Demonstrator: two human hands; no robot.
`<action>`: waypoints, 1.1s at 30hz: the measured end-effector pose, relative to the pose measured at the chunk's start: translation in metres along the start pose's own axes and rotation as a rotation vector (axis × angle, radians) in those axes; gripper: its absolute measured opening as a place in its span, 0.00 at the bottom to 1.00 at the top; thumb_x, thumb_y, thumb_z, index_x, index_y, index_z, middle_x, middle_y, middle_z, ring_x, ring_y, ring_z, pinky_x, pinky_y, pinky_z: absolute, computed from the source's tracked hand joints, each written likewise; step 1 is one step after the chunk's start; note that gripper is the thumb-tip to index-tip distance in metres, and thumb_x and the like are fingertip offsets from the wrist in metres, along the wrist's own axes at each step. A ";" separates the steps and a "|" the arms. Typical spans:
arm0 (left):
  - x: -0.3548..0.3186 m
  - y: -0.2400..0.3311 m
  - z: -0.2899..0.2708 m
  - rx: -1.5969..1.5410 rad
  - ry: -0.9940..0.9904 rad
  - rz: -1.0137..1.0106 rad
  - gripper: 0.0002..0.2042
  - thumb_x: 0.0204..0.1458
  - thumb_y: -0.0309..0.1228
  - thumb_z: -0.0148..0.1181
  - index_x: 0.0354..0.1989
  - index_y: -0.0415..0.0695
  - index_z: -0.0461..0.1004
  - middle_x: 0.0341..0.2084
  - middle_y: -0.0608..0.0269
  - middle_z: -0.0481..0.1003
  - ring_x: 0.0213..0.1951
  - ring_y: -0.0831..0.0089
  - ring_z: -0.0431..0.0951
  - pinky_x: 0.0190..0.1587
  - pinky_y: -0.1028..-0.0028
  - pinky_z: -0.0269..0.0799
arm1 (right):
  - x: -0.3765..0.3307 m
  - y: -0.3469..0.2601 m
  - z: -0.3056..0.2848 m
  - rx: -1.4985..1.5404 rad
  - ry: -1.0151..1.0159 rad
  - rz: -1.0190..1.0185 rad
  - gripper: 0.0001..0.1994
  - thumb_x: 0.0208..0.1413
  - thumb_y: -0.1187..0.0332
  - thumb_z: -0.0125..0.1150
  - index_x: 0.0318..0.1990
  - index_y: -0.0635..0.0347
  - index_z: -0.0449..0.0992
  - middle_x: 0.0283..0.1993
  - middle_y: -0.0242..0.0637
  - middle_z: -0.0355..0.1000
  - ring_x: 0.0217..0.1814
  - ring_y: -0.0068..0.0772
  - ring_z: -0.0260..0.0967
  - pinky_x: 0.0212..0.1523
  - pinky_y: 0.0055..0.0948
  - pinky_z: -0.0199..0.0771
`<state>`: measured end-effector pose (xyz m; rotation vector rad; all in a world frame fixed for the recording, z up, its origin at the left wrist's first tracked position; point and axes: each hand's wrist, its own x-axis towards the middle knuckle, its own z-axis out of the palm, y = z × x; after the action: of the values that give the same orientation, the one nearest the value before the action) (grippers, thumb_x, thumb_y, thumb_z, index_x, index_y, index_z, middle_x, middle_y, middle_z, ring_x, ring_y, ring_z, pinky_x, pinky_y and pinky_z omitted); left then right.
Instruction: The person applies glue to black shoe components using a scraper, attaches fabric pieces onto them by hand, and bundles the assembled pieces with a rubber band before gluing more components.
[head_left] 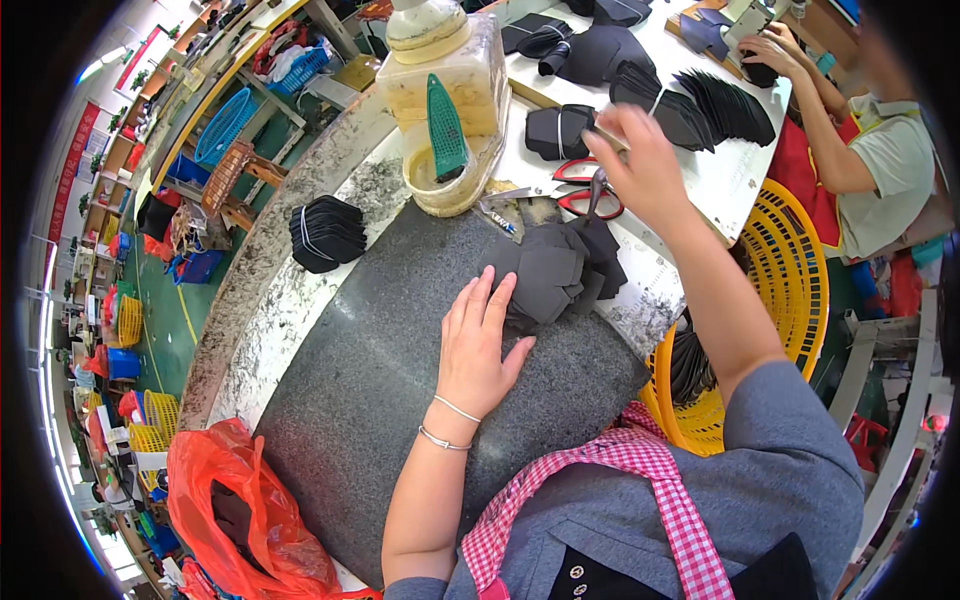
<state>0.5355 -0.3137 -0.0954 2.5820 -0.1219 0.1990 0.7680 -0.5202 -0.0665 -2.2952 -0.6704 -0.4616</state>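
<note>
My left hand lies with fingers spread at the near edge of a loose pile of dark grey cut pieces. The pile rests on a speckled dark work mat. My right hand is raised over the far right of the pile, its fingers curled and smeared by motion; whether they hold anything I cannot make out. Just below it are scissors with red handles and a slim grey object. A tied black bundle sits close to its fingertips. A cream container holds a green perforated tool.
Another banded stack of black pieces lies left of the mat. More black stacks spread across the far white table. A yellow basket stands at my right, a red plastic bag at lower left. A co-worker works at far right.
</note>
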 end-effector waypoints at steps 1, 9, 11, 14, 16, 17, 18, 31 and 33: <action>-0.001 -0.002 0.000 0.018 0.000 -0.007 0.43 0.44 0.32 0.76 0.71 0.44 0.61 0.70 0.46 0.61 0.68 0.46 0.63 0.70 0.55 0.58 | -0.026 -0.012 -0.008 0.107 -0.133 0.142 0.18 0.64 0.59 0.63 0.49 0.66 0.77 0.41 0.50 0.79 0.42 0.42 0.79 0.45 0.38 0.76; 0.034 -0.008 0.002 -0.126 0.117 -0.092 0.36 0.58 0.43 0.65 0.68 0.31 0.62 0.57 0.40 0.70 0.55 0.48 0.72 0.61 0.58 0.67 | -0.129 -0.023 -0.010 -0.050 -0.444 0.261 0.35 0.62 0.41 0.58 0.53 0.73 0.69 0.51 0.54 0.66 0.58 0.56 0.63 0.59 0.47 0.67; 0.035 -0.008 0.003 -0.157 0.066 -0.160 0.35 0.58 0.43 0.66 0.67 0.30 0.63 0.53 0.41 0.70 0.52 0.50 0.73 0.58 0.59 0.69 | -0.128 -0.032 0.002 -0.070 -0.429 0.221 0.36 0.62 0.40 0.59 0.53 0.74 0.69 0.50 0.55 0.66 0.58 0.57 0.63 0.59 0.47 0.66; 0.035 -0.011 0.005 -0.152 -0.003 -0.260 0.33 0.57 0.42 0.68 0.63 0.30 0.68 0.46 0.46 0.70 0.46 0.57 0.76 0.50 0.64 0.75 | -0.125 -0.048 0.010 -0.022 -0.388 0.158 0.38 0.59 0.41 0.63 0.54 0.75 0.65 0.51 0.58 0.66 0.57 0.59 0.64 0.59 0.48 0.67; 0.029 -0.012 0.007 -0.292 0.066 -0.268 0.30 0.56 0.41 0.70 0.60 0.33 0.70 0.46 0.47 0.70 0.43 0.62 0.76 0.45 0.68 0.76 | -0.120 -0.064 0.009 0.228 -0.378 0.238 0.37 0.58 0.44 0.67 0.56 0.75 0.63 0.54 0.58 0.65 0.57 0.59 0.65 0.59 0.48 0.67; 0.024 -0.010 0.007 -0.283 0.070 -0.274 0.30 0.56 0.41 0.70 0.60 0.33 0.70 0.46 0.47 0.70 0.43 0.62 0.76 0.45 0.68 0.76 | -0.121 -0.067 0.012 0.275 -0.374 0.267 0.36 0.56 0.50 0.71 0.58 0.72 0.62 0.54 0.58 0.65 0.58 0.58 0.66 0.60 0.47 0.67; 0.020 -0.005 0.007 -0.312 0.076 -0.291 0.28 0.56 0.39 0.70 0.59 0.34 0.69 0.47 0.48 0.70 0.43 0.64 0.77 0.43 0.70 0.77 | -0.122 -0.069 0.013 0.280 -0.372 0.262 0.36 0.56 0.50 0.71 0.58 0.72 0.62 0.54 0.58 0.65 0.58 0.58 0.66 0.60 0.47 0.67; 0.007 -0.008 -0.020 -1.159 0.112 -0.575 0.49 0.47 0.27 0.78 0.73 0.40 0.48 0.61 0.47 0.64 0.44 0.64 0.82 0.39 0.70 0.83 | -0.104 -0.064 0.008 0.797 -0.497 0.059 0.25 0.50 0.67 0.76 0.52 0.66 0.71 0.47 0.46 0.74 0.50 0.44 0.77 0.51 0.36 0.75; 0.013 -0.028 -0.029 -1.257 -0.217 -0.414 0.37 0.48 0.27 0.77 0.66 0.38 0.63 0.55 0.53 0.74 0.44 0.67 0.83 0.39 0.70 0.85 | -0.095 -0.071 -0.003 0.741 -0.552 0.016 0.25 0.50 0.67 0.76 0.52 0.65 0.71 0.47 0.46 0.74 0.51 0.44 0.76 0.52 0.36 0.74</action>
<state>0.5487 -0.2757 -0.0832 1.3164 0.1691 -0.2526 0.6498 -0.5090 -0.0747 -1.6924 -0.8960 0.4041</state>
